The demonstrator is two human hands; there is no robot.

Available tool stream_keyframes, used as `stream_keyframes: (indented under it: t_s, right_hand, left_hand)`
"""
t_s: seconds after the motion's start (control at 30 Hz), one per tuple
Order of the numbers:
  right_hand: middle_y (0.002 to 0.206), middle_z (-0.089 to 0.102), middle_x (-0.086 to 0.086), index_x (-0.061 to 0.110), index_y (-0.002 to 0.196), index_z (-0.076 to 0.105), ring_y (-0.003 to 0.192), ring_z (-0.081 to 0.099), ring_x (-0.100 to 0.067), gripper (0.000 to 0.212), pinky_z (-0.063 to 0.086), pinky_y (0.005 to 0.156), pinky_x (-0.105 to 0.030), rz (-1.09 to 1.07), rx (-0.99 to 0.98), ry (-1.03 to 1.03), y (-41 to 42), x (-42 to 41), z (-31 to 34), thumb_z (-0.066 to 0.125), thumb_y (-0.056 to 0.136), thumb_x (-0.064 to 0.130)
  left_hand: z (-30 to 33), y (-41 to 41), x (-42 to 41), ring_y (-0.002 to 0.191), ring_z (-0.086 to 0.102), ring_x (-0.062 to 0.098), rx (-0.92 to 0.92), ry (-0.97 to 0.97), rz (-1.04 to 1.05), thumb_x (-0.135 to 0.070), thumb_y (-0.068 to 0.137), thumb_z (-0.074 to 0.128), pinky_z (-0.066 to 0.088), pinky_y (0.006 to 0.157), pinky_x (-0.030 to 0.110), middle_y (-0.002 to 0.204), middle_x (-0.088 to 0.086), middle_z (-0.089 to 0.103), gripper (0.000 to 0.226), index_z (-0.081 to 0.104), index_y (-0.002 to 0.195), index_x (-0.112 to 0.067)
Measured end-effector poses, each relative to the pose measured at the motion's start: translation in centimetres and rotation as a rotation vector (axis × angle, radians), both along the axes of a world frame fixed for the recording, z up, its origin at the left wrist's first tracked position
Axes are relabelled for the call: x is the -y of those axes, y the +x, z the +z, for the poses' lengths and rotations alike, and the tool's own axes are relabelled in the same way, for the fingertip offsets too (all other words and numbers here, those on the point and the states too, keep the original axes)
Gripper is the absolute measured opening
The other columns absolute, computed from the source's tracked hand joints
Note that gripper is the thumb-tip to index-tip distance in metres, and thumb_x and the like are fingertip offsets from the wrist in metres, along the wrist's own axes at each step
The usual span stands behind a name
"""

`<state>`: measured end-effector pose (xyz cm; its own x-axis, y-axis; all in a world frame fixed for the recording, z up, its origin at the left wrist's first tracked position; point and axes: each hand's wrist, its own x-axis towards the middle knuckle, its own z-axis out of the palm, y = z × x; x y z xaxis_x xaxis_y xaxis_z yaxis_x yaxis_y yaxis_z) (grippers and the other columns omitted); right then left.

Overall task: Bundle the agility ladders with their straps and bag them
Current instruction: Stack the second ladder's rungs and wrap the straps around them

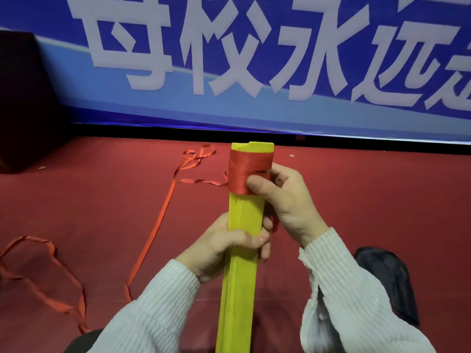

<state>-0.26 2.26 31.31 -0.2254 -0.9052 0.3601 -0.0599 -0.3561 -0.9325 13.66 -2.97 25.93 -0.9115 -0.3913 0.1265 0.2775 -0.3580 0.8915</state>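
— Head camera first: where is the ladder bundle?

— Right in the middle, held nearly upright over the red carpet [356,200]. It is a stack of yellow slats [244,220] pressed flat together, running from the bottom edge of the view up to a squared-off top end.

— And the strap?

— A red strap [248,171] is wound several turns around the slats just below the top end. A loose length of it trails off to the left, loops on the carpet, and runs down toward the lower left corner.

— What are the hands doing?

— The left hand [226,248] grips the slats at mid-height, fingers curled round the front and thumb side wrapped behind. The right hand [285,200] holds the bundle higher up, its thumb pressing on the wound strap while the fingers curl round the far side.

— Anything else nearby?

— A dark bag [387,278] lies on the carpet at the lower right, beside the right sleeve. A blue banner [305,113] with large white characters fills the background.
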Motion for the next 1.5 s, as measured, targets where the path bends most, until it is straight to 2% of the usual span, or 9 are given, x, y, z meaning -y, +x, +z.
stream_keyframes:
  t_s: [0.13, 0.27, 0.4, 0.57, 0.8, 0.93, 1.07, 1.27, 1.5]
  right_hand:
    - [0.08, 0.074, 0.008, 0.018, 0.095, 0.076, 0.073, 0.063, -0.006, 0.013, 0.052, 0.068, -0.025, -0.297, -0.035, -0.127, 0.0, 0.5, 0.0, 0.083, 0.083, 0.016]
    - [0.077, 0.074, 0.007, 0.029, 0.089, 0.075, 0.071, 0.066, -0.014, 0.035, 0.055, 0.071, -0.036, -0.489, -0.377, -0.056, 0.6, 0.7, -0.4, 0.08, 0.072, 0.058]
    - [0.053, 0.041, 0.005, 0.018, 0.065, 0.046, 0.054, 0.039, -0.015, 0.065, 0.037, 0.058, -0.037, -0.762, -0.71, -0.075, -0.7, 0.5, -0.5, 0.061, 0.074, 0.081]
    - [0.057, 0.026, -0.001, 0.014, 0.06, 0.032, 0.057, 0.026, -0.02, 0.072, 0.027, 0.051, -0.035, -0.691, -0.593, -0.362, -1.5, 0.3, -0.3, 0.073, 0.077, 0.07]
    - [0.092, 0.074, -0.012, 0.014, 0.11, 0.064, 0.085, 0.074, -0.023, 0.059, 0.056, 0.074, -0.03, -0.084, -0.033, -0.13, 0.7, 0.3, 0.1, 0.085, 0.069, 0.05]
    - [0.082, 0.073, 0.003, 0.024, 0.094, 0.065, 0.077, 0.071, -0.018, 0.036, 0.056, 0.073, -0.039, -0.47, -0.196, -0.147, 0.4, 0.2, 0.4, 0.078, 0.074, 0.051]
    - [0.09, 0.073, 0.015, 0.031, 0.101, 0.062, 0.082, 0.07, -0.008, 0.047, 0.057, 0.081, -0.042, -0.476, -0.417, -0.034, 0.9, 0.4, -0.3, 0.079, 0.071, 0.063]
    - [0.094, 0.077, 0.008, 0.025, 0.122, 0.062, 0.085, 0.074, -0.013, 0.055, 0.059, 0.079, -0.041, -0.297, -0.237, -0.182, 0.0, 0.0, 0.1, 0.08, 0.076, 0.05]
    - [0.06, 0.055, 0.007, 0.025, 0.066, 0.063, 0.056, 0.052, -0.017, 0.034, 0.044, 0.057, -0.04, -0.454, -0.605, -0.16, -2.5, -0.5, 0.5, 0.074, 0.085, 0.051]
  left_hand:
    - [-0.6, -0.9, -1.5, 0.087, 0.072, 0.018, 0.192, -0.328, 0.588, -0.031, 0.067, 0.088, 0.059, 0.081, 0.041, 0.094, 0.0, 0.076, 0.051, 0.063, 0.11, -0.021]
    - [-1.9, -1.9, -2.1, 0.076, 0.068, 0.016, 0.248, -0.498, 0.812, -0.031, 0.069, 0.085, 0.057, 0.073, 0.048, 0.082, -0.007, 0.072, 0.039, 0.06, 0.099, -0.028]
    - [-1.7, -1.5, -1.3, 0.06, 0.055, 0.021, 0.224, -0.45, 0.753, -0.017, 0.075, 0.079, 0.049, 0.06, 0.048, 0.066, 0.001, 0.057, 0.025, 0.058, 0.082, -0.028]
    - [-0.5, -1.0, -1.0, 0.06, 0.053, 0.021, 0.168, -0.435, 0.73, -0.01, 0.075, 0.079, 0.048, 0.056, 0.048, 0.072, 0.027, 0.056, 0.026, 0.059, 0.091, -0.004]
    - [0.2, 0.5, -0.5, 0.056, 0.056, 0.021, 0.09, -0.185, -0.01, -0.013, 0.066, 0.073, 0.05, 0.058, 0.032, 0.071, 0.006, 0.056, 0.041, 0.05, 0.098, -0.003]
    - [-0.7, -0.8, -1.7, 0.089, 0.072, 0.027, 0.175, -0.359, 0.335, -0.013, 0.078, 0.083, 0.06, 0.086, 0.044, 0.099, 0.01, 0.072, 0.044, 0.061, 0.115, -0.006]
    - [-1.8, -2.2, -2.7, 0.067, 0.063, 0.026, 0.185, -0.403, 0.652, -0.001, 0.084, 0.079, 0.052, 0.061, 0.033, 0.077, 0.009, 0.069, 0.023, 0.063, 0.099, -0.009]
    - [-0.1, -0.2, -1.1, 0.061, 0.062, 0.02, 0.123, -0.195, 0.204, -0.022, 0.086, 0.074, 0.052, 0.061, 0.029, 0.072, 0.012, 0.065, 0.021, 0.066, 0.094, -0.004]
    - [-0.2, -0.3, -0.2, 0.075, 0.064, 0.024, 0.162, -0.219, 0.626, -0.018, 0.095, 0.075, 0.061, 0.076, 0.044, 0.081, 0.007, 0.064, 0.024, 0.067, 0.11, -0.001]
